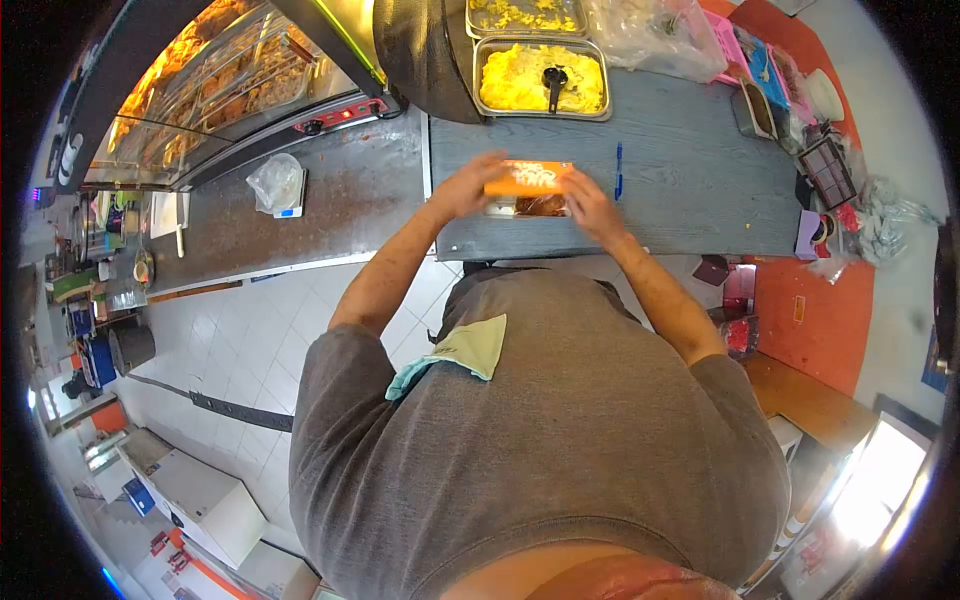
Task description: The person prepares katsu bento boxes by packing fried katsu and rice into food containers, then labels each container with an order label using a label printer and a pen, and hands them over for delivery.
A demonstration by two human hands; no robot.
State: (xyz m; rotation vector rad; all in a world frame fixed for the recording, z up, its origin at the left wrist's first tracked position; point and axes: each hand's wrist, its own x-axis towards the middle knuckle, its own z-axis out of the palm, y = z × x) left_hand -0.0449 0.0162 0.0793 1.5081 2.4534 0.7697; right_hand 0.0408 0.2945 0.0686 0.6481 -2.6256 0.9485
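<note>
An orange printed lid (533,178) is held level between both hands at the front of the grey counter. My left hand (474,186) grips its left end, fingers bent over the edge. At the opposite end, my right hand (592,204) has its fingers closed on the lid's right edge. Under the lid is a shallow takeaway container (500,207), and brown food (541,205) shows along its near side. The lid's far part hides the rest of the contents. A blue pen (619,172) lies right of my right hand.
Behind the lid stands a metal tray of yellow food (510,80) with a black-handled utensil (554,88). A small scale (291,211) with a plastic bag on it is on the left counter, before a heated display case (220,90). Pink baskets (728,45) stand back right.
</note>
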